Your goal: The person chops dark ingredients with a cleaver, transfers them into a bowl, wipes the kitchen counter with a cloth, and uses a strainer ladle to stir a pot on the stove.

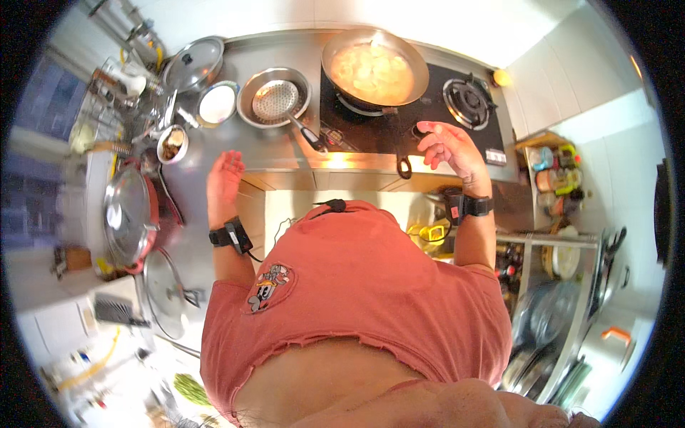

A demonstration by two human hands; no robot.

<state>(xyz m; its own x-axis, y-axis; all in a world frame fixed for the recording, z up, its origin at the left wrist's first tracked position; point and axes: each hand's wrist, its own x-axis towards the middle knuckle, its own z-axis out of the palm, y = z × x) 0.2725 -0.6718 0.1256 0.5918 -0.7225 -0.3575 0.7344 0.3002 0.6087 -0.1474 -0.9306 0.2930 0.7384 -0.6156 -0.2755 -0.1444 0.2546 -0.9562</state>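
My right hand point(448, 147) hovers over the front of the black gas stove point(364, 128), fingers loosely curled and apart, holding nothing. It is nearest to the dark wok handle point(404, 167), whose looped end sticks out past the stove's front edge. The steel wok point(417, 80) sits on the left burner with pale food in orange-brown liquid. My left hand point(226, 174) is raised beside the counter's front edge with nothing in it. Near it stands a small white bowl point(173, 145) of brown and pale contents. A skimmer point(275, 100) rests across a steel bowl point(246, 115).
A lidded pan point(195, 64) and a bowl with a white inside point(217, 104) stand at the back left. On the left counter are a red pot with a glass lid point(128, 214) and another glass lid point(166, 294). Jars point(551, 179) fill a rack at right.
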